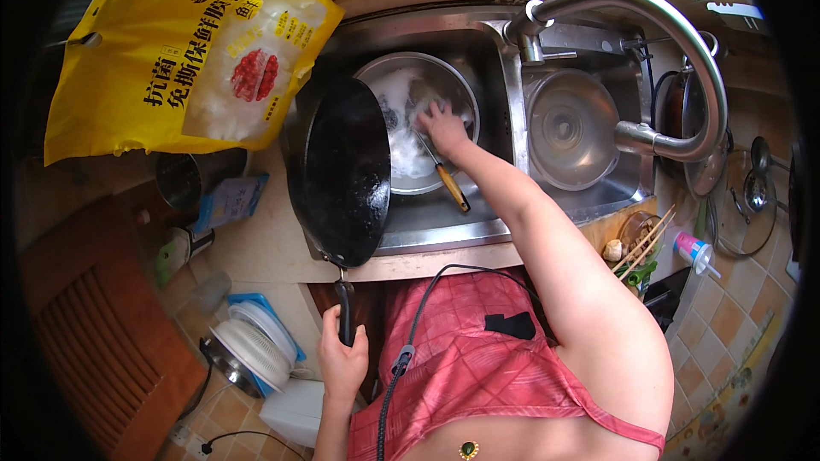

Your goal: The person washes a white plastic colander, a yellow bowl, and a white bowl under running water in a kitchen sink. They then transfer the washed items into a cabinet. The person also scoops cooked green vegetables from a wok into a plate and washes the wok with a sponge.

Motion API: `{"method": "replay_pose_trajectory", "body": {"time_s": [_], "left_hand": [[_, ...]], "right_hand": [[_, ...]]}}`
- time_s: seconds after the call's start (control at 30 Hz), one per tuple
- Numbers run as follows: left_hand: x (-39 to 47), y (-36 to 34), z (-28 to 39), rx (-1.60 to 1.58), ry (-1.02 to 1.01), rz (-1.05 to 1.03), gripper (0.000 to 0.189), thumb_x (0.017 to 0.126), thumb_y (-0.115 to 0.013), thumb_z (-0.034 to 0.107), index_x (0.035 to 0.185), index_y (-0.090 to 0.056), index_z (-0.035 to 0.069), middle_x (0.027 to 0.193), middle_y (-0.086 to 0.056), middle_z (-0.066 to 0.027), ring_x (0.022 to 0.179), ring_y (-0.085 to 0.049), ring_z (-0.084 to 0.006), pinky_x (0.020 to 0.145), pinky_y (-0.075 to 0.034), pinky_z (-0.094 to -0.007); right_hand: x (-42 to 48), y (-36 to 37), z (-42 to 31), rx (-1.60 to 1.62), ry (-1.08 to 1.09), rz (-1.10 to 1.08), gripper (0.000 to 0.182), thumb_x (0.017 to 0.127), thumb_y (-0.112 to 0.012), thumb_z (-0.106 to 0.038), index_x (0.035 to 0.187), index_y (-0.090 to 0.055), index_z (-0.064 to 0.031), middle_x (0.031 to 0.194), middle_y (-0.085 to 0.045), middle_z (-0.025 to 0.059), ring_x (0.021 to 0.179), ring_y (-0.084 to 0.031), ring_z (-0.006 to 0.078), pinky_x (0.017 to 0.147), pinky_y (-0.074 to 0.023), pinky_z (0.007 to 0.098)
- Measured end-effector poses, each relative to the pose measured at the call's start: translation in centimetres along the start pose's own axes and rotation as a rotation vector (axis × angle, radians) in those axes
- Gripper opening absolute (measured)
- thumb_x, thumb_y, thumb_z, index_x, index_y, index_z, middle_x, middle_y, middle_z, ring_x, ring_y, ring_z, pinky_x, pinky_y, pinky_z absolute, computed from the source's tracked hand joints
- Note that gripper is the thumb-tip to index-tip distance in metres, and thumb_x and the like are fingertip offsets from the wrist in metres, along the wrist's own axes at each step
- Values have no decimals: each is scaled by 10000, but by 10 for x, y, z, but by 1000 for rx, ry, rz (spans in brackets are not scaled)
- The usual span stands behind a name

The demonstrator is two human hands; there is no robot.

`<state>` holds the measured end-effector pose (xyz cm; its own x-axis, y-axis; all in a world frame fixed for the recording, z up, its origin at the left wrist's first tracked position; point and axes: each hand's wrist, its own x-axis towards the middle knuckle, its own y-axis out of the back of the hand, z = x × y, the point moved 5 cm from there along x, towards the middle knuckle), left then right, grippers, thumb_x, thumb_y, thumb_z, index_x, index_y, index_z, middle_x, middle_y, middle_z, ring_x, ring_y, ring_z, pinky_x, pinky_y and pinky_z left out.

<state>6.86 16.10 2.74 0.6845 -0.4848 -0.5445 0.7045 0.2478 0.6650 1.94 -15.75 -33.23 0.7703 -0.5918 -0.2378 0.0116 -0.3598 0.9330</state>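
My left hand (pixel 343 346) grips the black handle of a dark wok (pixel 349 173), which is tilted on its side over the left basin of the steel sink (pixel 448 234). Fingers spread, my right hand (pixel 443 129) reaches into a round metal basin (pixel 474 93) of foamy water (pixel 403 157). Some of its fingertips dip into the foam, and whether they touch anything below the surface is hidden. Beside that hand, a utensil with a wooden handle (pixel 452 187) leans over the basin's rim, its head under the suds.
A curved faucet (pixel 698 64) arches over the right sink compartment, where a metal bowl (pixel 570 131) sits. A large yellow plastic bag (pixel 128 77) hangs at upper left. Chopsticks (pixel 647 242) and a pink cup (pixel 692 250) stand right. A black cord (pixel 419 307) crosses before my apron (pixel 448 358).
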Motion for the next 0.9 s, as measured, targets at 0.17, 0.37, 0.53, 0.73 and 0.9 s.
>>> {"method": "replay_pose_trajectory", "body": {"time_s": [0.17, 0.37, 0.53, 0.73, 0.9], "left_hand": [[4, 4, 5, 30, -45, -20, 361, 811, -644, 7, 1150, -519, -3, 915, -625, -164, 826, -627, -287, 767, -489, -344], [10, 3, 7, -13, 72, -41, 349, 805, -640, 5, 1134, -527, -6, 873, -603, -94, 808, -586, -177, 773, -469, -294], [17, 6, 7, 72, -146, 6, 354, 816, -635, 0, 1152, -524, 1, 843, -579, -63, 748, -554, -123, 698, -465, -271], [19, 5, -8, -23, -149, -36, 351, 841, -629, -1, 1171, -514, 23, 757, -553, -8, 606, -513, -77, 537, -419, -218], [20, -4, -18, -216, 66, -191, 370, 886, -605, 3, 1222, -455, 43, 620, -492, 28, 423, -422, -42, 365, -313, -214]], "right_hand": [[25, 9, 6, 9, 92, -274, 436, 835, -593, -217, 1260, -502, -196, 1292, -466, 179, 1158, -536, 398, 821, -532, 455], [-4, -7, -3, -221, 181, 181, 479, 854, -527, -142, 1327, -482, -200, 1214, -506, 133, 1162, -513, 333, 816, -510, 451], [2, 7, 8, 20, 13, -148, 388, 832, -595, -179, 1216, -545, -178, 1276, -501, 153, 1058, -609, 348, 833, -520, 432], [-23, 70, 8, 594, -288, -46, 273, 852, -525, -193, 1099, -579, -89, 1014, -671, 219, 977, -622, 428, 806, -489, 531], [-47, 140, -53, 1122, -323, 30, 303, 891, -547, -388, 1050, -649, -151, 963, -704, 157, 963, -663, 364, 853, -508, 446]]}}
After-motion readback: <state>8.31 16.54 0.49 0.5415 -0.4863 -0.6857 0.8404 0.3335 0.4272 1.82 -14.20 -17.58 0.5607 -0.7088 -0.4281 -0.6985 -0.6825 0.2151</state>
